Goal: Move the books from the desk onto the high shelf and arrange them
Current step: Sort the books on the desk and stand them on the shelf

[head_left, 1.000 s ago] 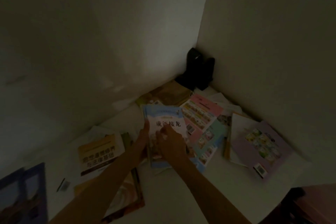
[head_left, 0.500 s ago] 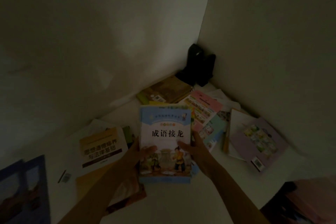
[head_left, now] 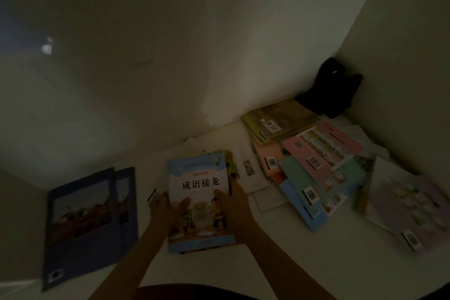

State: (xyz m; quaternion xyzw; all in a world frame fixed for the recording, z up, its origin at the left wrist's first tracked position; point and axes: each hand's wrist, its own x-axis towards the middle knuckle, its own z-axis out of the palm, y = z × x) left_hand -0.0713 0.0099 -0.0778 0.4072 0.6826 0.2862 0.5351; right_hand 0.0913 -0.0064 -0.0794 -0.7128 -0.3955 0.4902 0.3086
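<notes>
In dim light I hold a light-blue children's book with Chinese title and cartoon figures, lying on top of a small stack of other books. My left hand grips its left edge, thumb on the cover. My right hand grips the right edge, thumb on the cover. The stack sits low over the white desk. More books lie fanned at the right: a pink one, a teal one, an olive pile and a lilac one.
Two dark-blue books lie flat at the left of the desk. A black object stands in the far corner where two pale walls meet. Loose white sheets lie between the held stack and the fanned books.
The blue book has been carried left from the fanned pile and now rests on other books between both hands. The view has swung left; the dark-blue books are nearer the middle.
</notes>
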